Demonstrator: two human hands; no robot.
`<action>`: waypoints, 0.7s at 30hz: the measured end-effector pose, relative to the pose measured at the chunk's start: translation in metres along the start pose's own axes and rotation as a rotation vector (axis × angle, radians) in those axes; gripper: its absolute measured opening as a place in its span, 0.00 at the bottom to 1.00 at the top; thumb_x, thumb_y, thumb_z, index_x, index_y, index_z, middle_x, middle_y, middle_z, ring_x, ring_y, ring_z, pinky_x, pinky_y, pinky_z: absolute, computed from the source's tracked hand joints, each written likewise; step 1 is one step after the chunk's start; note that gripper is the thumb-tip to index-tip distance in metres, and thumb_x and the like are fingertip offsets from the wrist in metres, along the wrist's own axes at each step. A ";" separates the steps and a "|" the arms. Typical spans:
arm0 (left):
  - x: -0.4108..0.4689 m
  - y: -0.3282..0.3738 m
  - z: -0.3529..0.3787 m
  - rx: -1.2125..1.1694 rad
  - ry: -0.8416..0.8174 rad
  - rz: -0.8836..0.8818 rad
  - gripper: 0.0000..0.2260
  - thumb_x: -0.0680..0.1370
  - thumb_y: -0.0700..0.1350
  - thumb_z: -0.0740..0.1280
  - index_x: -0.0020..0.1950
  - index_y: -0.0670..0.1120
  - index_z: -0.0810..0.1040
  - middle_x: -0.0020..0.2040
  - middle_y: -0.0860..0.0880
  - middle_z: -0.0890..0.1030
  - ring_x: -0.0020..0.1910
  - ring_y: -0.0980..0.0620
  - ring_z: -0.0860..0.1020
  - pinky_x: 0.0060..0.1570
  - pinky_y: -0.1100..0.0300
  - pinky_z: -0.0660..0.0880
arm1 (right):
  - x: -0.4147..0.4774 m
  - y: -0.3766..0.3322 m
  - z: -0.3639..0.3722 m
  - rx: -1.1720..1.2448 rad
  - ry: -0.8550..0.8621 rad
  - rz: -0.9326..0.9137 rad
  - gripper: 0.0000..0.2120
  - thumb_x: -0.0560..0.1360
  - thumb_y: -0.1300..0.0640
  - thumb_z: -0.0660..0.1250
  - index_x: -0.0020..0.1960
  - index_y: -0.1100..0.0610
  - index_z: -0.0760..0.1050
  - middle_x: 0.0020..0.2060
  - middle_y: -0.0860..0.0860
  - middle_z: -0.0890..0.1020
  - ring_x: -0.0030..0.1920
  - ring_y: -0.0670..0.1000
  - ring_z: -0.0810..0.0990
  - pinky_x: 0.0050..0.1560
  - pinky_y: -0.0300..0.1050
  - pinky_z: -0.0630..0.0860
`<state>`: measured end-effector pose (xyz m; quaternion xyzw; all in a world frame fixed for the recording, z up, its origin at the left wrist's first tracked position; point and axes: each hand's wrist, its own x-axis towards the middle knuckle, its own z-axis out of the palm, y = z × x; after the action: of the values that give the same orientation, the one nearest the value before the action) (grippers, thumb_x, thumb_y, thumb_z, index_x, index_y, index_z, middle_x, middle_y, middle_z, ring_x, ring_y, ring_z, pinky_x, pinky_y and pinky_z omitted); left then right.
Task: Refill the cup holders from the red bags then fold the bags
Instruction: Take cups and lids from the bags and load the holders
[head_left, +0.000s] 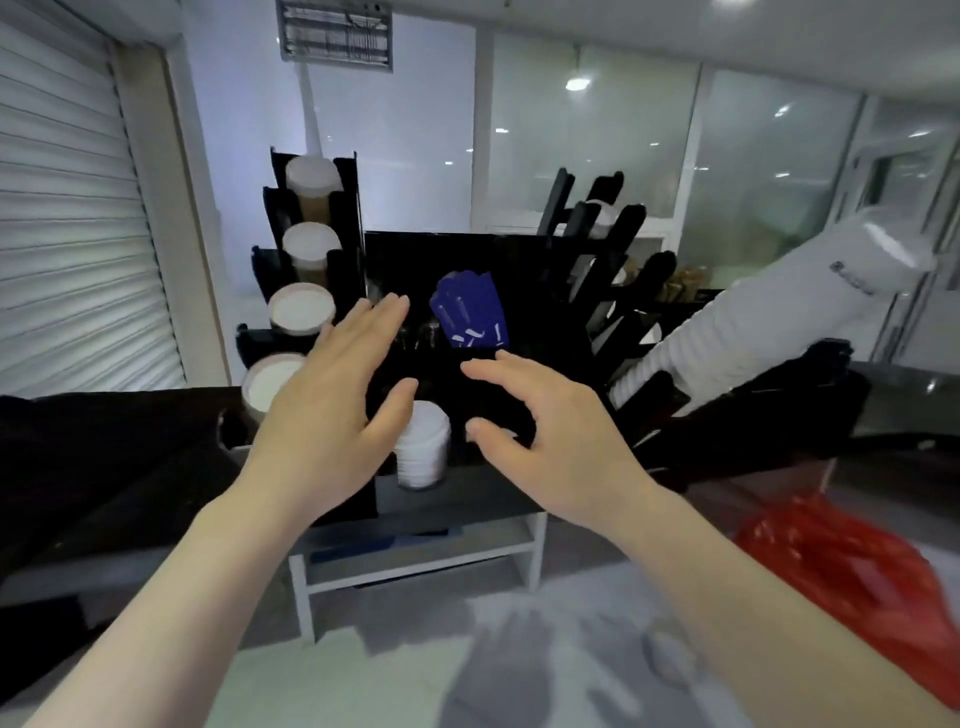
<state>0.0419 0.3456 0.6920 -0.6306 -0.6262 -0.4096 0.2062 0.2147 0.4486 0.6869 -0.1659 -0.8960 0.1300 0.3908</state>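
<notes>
Here, left hand (332, 415) and right hand (561, 441) hover, fingers (387, 314) released, before the black tiered cup holder (347, 208); crumpled red plastic bag (852, 566) at four o'clock.

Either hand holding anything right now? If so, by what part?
Nothing is held. Left hand and right hand are both open, fingers spread, in front of the black organizer. The red bag lies apart, lower right.
</notes>
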 end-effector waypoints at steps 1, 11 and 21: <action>0.001 0.011 0.010 0.000 -0.008 0.005 0.27 0.78 0.46 0.62 0.75 0.56 0.57 0.71 0.65 0.56 0.68 0.77 0.46 0.67 0.77 0.44 | -0.008 0.011 -0.012 -0.005 0.004 0.001 0.21 0.76 0.54 0.67 0.69 0.51 0.71 0.65 0.41 0.74 0.69 0.35 0.61 0.64 0.22 0.53; 0.019 0.133 0.147 -0.087 0.055 -0.158 0.24 0.78 0.42 0.65 0.73 0.50 0.66 0.70 0.58 0.67 0.68 0.65 0.61 0.64 0.79 0.54 | -0.076 0.162 -0.125 0.056 0.046 0.053 0.14 0.74 0.55 0.69 0.60 0.48 0.77 0.49 0.32 0.76 0.47 0.34 0.77 0.49 0.21 0.67; 0.062 0.174 0.216 -0.271 0.041 -0.246 0.31 0.73 0.49 0.70 0.74 0.57 0.62 0.71 0.60 0.67 0.69 0.65 0.64 0.64 0.76 0.58 | -0.080 0.230 -0.166 0.297 0.323 0.205 0.13 0.66 0.52 0.74 0.40 0.46 0.68 0.36 0.44 0.78 0.40 0.46 0.81 0.47 0.49 0.79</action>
<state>0.2569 0.5285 0.6583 -0.5628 -0.6333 -0.5251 0.0801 0.4342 0.6431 0.6607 -0.2153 -0.7714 0.2712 0.5340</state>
